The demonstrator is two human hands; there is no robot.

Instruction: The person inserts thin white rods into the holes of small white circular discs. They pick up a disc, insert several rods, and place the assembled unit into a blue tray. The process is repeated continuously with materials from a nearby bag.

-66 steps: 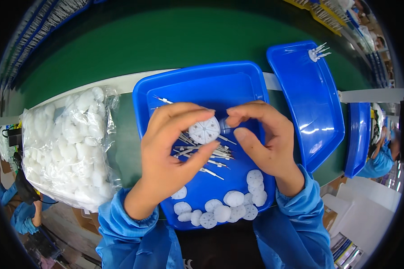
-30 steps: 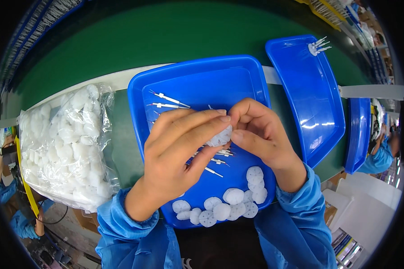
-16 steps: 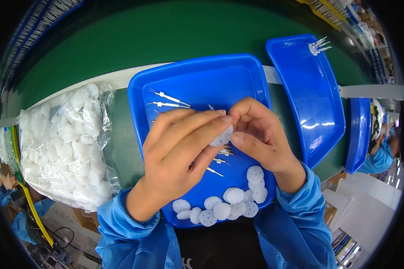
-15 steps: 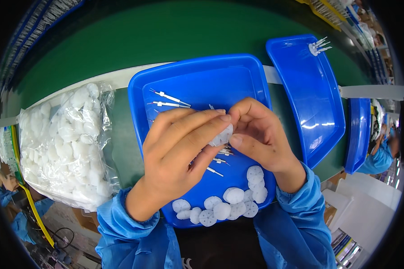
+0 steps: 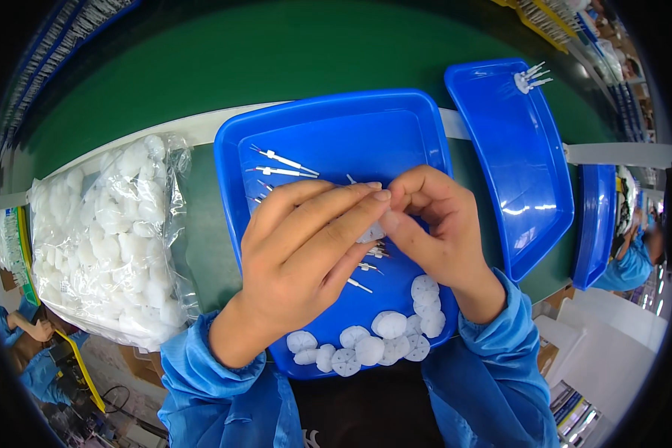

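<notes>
Above the middle of a blue tray, both hands meet fingertip to fingertip. My left hand is closed around a white round disc, which its fingers mostly cover. Pinched together at the disc's edge, the thumb and forefinger of my right hand hide whatever lies between them. Thin white rods with metal tips lie in the tray's left part, and more rods show beneath my hands. Several loose white discs with small holes line the tray's near edge and near right corner.
Left of the tray lies a clear plastic bag full of white discs. To the right, a second blue tray holds a disc with upright white rods at its far end. Another blue tray stands farther right. Co-workers' blue sleeves show at the sides.
My right thumb and forefinger have closed in tighter against the disc, and less of it shows. My left hand has shifted slightly right. The tray contents look the same.
</notes>
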